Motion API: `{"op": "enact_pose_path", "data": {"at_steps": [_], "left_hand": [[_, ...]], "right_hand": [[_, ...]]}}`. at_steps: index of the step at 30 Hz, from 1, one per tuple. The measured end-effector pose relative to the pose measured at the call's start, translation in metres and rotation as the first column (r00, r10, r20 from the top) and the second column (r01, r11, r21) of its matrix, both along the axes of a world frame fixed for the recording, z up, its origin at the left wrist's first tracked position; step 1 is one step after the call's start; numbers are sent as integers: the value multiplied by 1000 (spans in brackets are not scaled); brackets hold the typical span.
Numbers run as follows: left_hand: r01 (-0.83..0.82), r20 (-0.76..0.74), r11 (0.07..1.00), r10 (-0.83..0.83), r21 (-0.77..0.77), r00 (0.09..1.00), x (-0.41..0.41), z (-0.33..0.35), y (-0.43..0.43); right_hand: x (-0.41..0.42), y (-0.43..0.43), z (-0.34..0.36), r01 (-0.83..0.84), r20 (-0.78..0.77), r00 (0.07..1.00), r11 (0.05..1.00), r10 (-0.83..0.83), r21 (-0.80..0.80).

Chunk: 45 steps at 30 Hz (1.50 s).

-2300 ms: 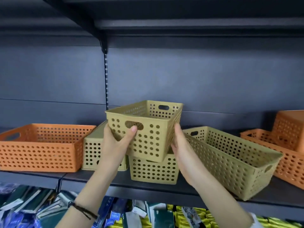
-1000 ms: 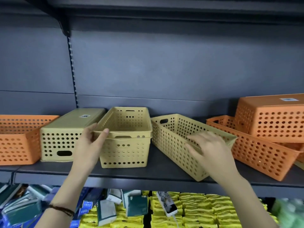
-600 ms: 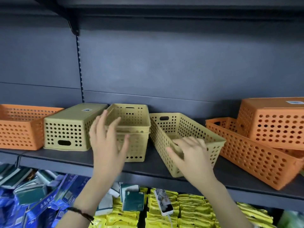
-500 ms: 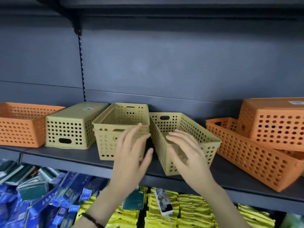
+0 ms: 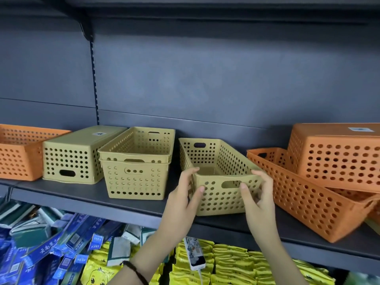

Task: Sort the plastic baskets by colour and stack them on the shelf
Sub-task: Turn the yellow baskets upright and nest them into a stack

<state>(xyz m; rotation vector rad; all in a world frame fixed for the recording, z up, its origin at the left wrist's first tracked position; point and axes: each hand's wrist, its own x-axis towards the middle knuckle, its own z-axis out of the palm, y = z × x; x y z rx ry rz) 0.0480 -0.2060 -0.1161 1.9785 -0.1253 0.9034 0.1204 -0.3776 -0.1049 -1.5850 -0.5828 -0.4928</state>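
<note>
1. Both hands hold the near end of the loose yellow basket (image 5: 232, 159). It stands upright on the shelf (image 5: 61, 192), a little askew, with its near end close to the front edge. The left hand (image 5: 185, 194) has its thumb on the front wall and its fingers curled over the left corner of the rim. The right hand (image 5: 259, 194) grips the right corner in the same manner.
2. To the left stand the nested yellow pair (image 5: 133, 177) and, further on, the overturned yellow basket (image 5: 76, 157). An orange basket (image 5: 18, 159) is at the far left. I judge that the yellow group is only partly made and that the held basket is the next to join it.
3. First risk: the long orange basket (image 5: 308, 194) lies just beside the right hand, aslant, and its near corner seems to be at the very edge of the shelf. The overturned orange basket (image 5: 339, 159) rests on top of it. If the held basket swings to the right, it can push these two, and they may slide down onto the packets (image 5: 236, 264) below.
4. Second risk: the grip is at one end only. With a quick lift the far end can sink, drag on the shelf, or hit the nested yellow pair and shift it.
5. Third risk: I cannot tell if this basket has the same size as the pair. If it is narrower or longer, it will sit crooked in the stack and may tip.
</note>
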Motion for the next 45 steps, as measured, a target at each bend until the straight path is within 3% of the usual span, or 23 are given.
{"op": "enact_pose_path", "data": {"at_steps": [3, 7, 11, 16, 24, 30, 37, 45], "left_hand": [[96, 28, 994, -94, -44, 995, -3, 21, 0], [91, 143, 995, -85, -40, 986, -12, 58, 17], [10, 183, 1000, -12, 12, 983, -25, 92, 50], [-84, 279, 996, 93, -44, 956, -39, 133, 90], [-196, 207, 979, 203, -57, 957, -60, 132, 170], [-106, 139, 988, 121, -109, 983, -57, 123, 203], [-79, 40, 996, 81, -45, 996, -45, 118, 234], [-119, 63, 989, 114, 89, 991, -58, 80, 240]], "right_hand": [[0, 4, 13, 48, 119, 991, 998, -53, 39], [2, 20, 39, -8, 248, 969, 995, -18, 101], [2, 57, 66, -132, 306, 949, 979, 78, 158], [0, 114, 103, -215, 326, 935, 953, 138, 214], [-11, 180, 105, -220, 316, 926, 976, 206, 8], [-17, 198, 103, -148, 341, 925, 986, 165, -75], [-21, 213, 92, -56, 307, 947, 990, 94, -129], [-29, 205, 53, 6, 358, 931, 979, 68, -202]]}}
